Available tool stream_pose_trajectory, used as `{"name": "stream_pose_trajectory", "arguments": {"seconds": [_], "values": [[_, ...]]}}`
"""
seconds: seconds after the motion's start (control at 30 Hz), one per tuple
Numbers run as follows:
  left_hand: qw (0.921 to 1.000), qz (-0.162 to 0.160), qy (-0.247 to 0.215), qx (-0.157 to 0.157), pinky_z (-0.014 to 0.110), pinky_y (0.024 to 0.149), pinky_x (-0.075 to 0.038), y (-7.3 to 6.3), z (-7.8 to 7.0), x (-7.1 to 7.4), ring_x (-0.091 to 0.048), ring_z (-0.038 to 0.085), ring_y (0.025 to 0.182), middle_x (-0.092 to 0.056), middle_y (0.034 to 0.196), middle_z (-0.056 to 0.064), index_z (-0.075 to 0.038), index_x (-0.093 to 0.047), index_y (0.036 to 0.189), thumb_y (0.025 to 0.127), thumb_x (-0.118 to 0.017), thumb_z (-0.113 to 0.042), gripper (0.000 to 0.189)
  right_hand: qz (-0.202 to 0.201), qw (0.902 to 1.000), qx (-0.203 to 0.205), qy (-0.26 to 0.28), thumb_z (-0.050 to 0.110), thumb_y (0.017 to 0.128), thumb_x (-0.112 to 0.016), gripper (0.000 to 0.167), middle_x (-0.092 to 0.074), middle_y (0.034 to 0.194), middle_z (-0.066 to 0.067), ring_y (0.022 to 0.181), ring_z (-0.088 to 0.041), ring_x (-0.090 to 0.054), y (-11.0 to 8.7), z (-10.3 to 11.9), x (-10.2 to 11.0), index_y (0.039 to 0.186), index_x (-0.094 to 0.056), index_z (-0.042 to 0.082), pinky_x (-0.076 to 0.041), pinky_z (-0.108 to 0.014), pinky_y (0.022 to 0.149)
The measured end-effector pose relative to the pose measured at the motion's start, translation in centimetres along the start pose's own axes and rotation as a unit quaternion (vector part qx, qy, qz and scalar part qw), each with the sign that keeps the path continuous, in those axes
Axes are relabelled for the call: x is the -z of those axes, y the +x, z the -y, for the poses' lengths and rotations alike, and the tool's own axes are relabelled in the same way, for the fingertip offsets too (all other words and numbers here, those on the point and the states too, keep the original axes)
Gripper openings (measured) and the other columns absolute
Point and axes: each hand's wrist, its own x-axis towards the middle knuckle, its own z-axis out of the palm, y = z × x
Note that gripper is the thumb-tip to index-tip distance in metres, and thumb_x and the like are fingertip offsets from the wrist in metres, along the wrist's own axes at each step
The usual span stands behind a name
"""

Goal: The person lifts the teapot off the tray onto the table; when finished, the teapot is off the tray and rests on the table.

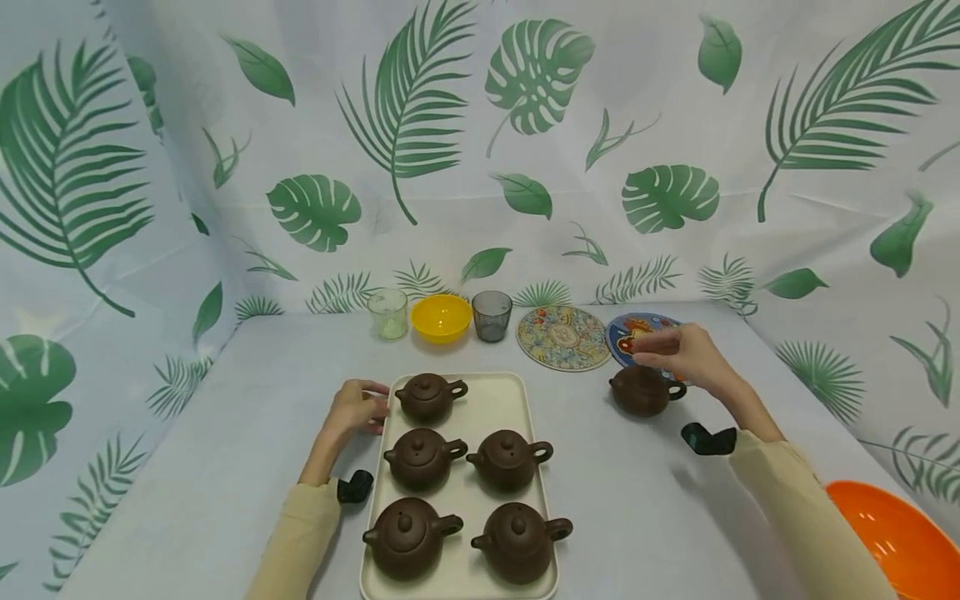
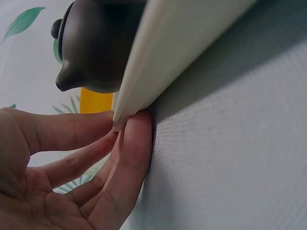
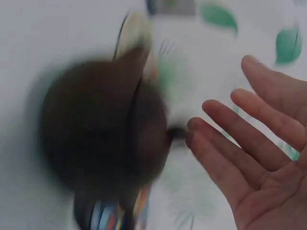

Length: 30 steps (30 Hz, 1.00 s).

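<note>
My left hand (image 1: 357, 410) pinches the left rim of a cream tray (image 1: 491, 390), thumb at the top edge and fingers against the underside in the left wrist view. Several dark brown clay teapots stand on the tray in two columns; the small teapot (image 1: 427, 398) at its far left is nearest my left hand. Off the tray to the right stands another brown teapot (image 1: 640, 393), its handle turned right. My right hand (image 1: 684, 357) hovers over it with fingers loosely extended and nothing held. In the right wrist view its fingertips are right by the lid knob (image 3: 178, 134).
Along the back stand a clear green glass (image 1: 388, 315), a yellow bowl (image 1: 441, 320) and a grey glass (image 1: 492, 317). Beside them lie a round patterned mat (image 1: 564, 337) and a blue mat (image 1: 621, 332). An orange bowl (image 1: 896, 542) sits at the near right.
</note>
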Motion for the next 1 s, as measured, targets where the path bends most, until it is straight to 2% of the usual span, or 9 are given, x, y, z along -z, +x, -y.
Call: {"name": "stream_pose_trajectory", "arguments": {"seconds": [0.13,0.3,0.5,0.67,0.8,1.0], "values": [[1.0000,-0.003,0.002,0.000,0.028,0.051,-0.057,0.0,0.1,0.0,-0.065,0.015,0.063,-0.067,0.092,0.021,0.010,-0.060,0.117,0.084,-0.056,0.007,0.033,0.037,0.9965,0.041,0.063,0.021,0.089,-0.069,0.036,-0.068,0.111,-0.019,0.095,-0.018,-0.069,1.8,3.4,-2.3,0.116,-0.067,-0.003,-0.058,-0.033,0.081],[1.0000,-0.003,0.000,0.000,0.028,0.051,-0.057,0.1,0.2,0.0,-0.065,0.015,0.062,-0.067,0.091,0.021,0.010,-0.059,0.117,0.084,-0.057,0.007,0.034,0.088,0.9877,0.073,0.107,0.020,0.088,-0.070,0.034,-0.067,0.115,-0.018,0.099,-0.027,-0.068,4.3,7.3,-6.3,0.115,-0.069,0.000,-0.058,-0.036,0.081],[1.0000,-0.002,-0.003,0.001,0.029,0.050,-0.057,0.1,0.1,0.0,-0.064,0.015,0.061,-0.067,0.088,0.020,0.011,-0.060,0.116,0.084,-0.058,0.009,0.032,0.144,0.9795,0.134,0.043,0.020,0.087,-0.071,0.030,-0.073,0.100,-0.012,0.090,-0.021,-0.070,6.6,11.2,-10.5,0.110,-0.071,0.000,-0.058,-0.033,0.076],[1.0000,-0.004,-0.003,0.003,0.029,0.050,-0.057,0.0,0.2,0.0,-0.065,0.015,0.062,-0.067,0.088,0.020,0.011,-0.060,0.115,0.084,-0.057,0.011,0.031,0.166,0.9706,0.174,0.005,0.018,0.085,-0.073,0.027,-0.074,0.094,-0.010,0.085,-0.018,-0.070,8.1,13.1,-13.0,0.103,-0.073,-0.001,-0.058,-0.028,0.075],[1.0000,-0.004,-0.005,0.003,0.028,0.051,-0.057,0.1,0.2,0.0,-0.065,0.015,0.062,-0.067,0.088,0.020,0.011,-0.060,0.115,0.084,-0.058,0.010,0.031,0.194,0.9658,0.171,0.008,0.015,0.085,-0.073,0.024,-0.074,0.089,-0.010,0.080,-0.021,-0.071,8.9,14.0,-14.5,0.100,-0.073,-0.004,-0.058,-0.025,0.069],[1.0000,-0.004,-0.005,0.001,0.028,0.051,-0.057,0.1,0.2,0.0,-0.064,0.014,0.062,-0.066,0.089,0.020,0.010,-0.061,0.116,0.083,-0.059,0.010,0.033,0.222,0.9586,0.176,-0.028,0.013,0.084,-0.073,0.016,-0.074,0.082,-0.007,0.070,-0.018,-0.070,9.7,15.2,-16.1,0.093,-0.076,0.001,-0.056,-0.021,0.060]]}}
